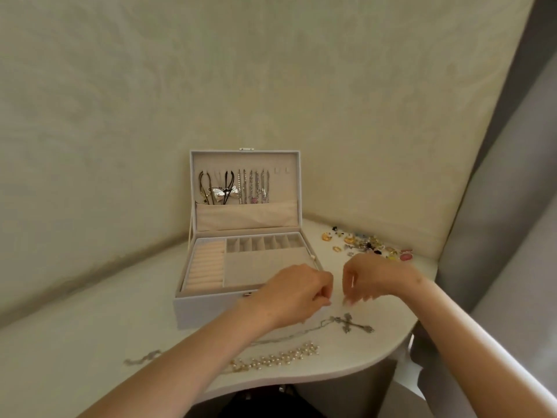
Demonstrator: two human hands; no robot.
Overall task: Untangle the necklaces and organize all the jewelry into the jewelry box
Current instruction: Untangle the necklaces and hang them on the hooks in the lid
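1. Jewelry box (211, 309) stands open on the white worktop (90, 342), lid upright, with hung necklaces (241, 188) inside the lid.
2. Left hand (297, 292) hovers at the box's front right corner, grip drawn together, fingertips curled to the thumb; whether it pinches anything cannot be told.
3. Right hand (376, 279) is just beside it, not touching, fingers curled downward; its grip is equally unclear.
4. Cross necklace (355, 324) lies on the worktop below both hands, pearl necklace (280, 357) nearer the edge, silver chain (141, 359) further left.
5. Small coloured pieces (367, 245) are scattered right of the box.
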